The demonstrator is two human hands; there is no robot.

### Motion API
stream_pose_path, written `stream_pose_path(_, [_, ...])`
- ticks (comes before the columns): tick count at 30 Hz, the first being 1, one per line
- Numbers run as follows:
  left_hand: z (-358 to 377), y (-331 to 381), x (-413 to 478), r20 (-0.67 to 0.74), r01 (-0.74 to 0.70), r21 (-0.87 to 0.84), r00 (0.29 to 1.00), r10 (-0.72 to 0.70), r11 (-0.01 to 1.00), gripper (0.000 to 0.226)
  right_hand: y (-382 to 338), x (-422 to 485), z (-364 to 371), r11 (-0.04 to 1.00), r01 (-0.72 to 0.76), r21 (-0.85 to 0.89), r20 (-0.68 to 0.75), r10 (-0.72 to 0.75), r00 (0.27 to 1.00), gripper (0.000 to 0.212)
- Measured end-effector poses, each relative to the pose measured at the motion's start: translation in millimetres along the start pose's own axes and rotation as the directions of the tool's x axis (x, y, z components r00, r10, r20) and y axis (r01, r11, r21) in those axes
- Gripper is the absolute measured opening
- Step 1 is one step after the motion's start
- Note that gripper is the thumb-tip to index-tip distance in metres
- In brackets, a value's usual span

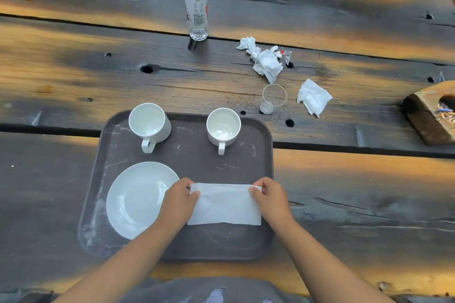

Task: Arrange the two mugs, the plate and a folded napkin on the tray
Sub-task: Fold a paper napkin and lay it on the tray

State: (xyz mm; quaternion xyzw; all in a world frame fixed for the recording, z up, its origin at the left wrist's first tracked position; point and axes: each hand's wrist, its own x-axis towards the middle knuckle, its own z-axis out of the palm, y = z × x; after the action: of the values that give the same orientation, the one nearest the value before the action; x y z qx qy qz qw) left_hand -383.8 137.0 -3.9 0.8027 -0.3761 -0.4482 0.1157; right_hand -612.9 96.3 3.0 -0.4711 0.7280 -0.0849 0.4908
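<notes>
The fingers of my left hand [178, 200] and right hand [269, 198] each pinch a far corner of the napkin [225, 205], thumb on top and the rest curled at its edge. The napkin is a thin white sheet stretched between them over the near-right part of the tray [197, 162]; I cannot tell whether it lies flat on the tray or hangs just above it. I judge it very light, limp and easy to tear or crease, so the corners are the right hold, with gentle, even tension. Just beside it, in the tray's near-left part, sits the plate [138, 199], which is glossy, hard and breakable, and my left hand overlaps its rim. The far-left mug [149, 123] and far-right mug [223, 128] stand upright along the tray's far edge, handles toward me. Beyond the tray, the surface [73, 69] is rough dark planks with gaps and knot holes. Past the tray's far-right corner stand a small glass [273, 98] and crumpled tissues [266, 61], and farther off a bottle [195, 0].
</notes>
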Motion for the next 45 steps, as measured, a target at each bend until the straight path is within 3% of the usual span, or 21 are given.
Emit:
stream_pose_path(21, [-6,5,-6,0.018,-0.025,0.025,1.000,0.024,0.999,0.011,-6,2,-10,0.999,-0.005,-0.044,-0.025,0.004,1.000,0.017])
stream_pose_path(28, [-20,6,-12,0.015,0.009,-0.075,1.000,-0.008,0.997,0.017,-9,1,-17,0.999,-0.035,-0.030,-0.035,0.034,0.999,0.017])
stream_pose_path(39, [-27,7,-20,-0.058,-0.060,-0.008,0.997,0.059,0.998,0.018,-11,-5,-26,0.993,0.034,-0.116,-0.082,-0.044,0.996,0.015])
stream_pose_path(45, [-25,6,-25,-0.020,-0.136,0.137,0.990,0.140,0.981,0.016,-17,-12,-17,0.966,0.104,-0.235,-0.035,-0.115,0.993,0.010])
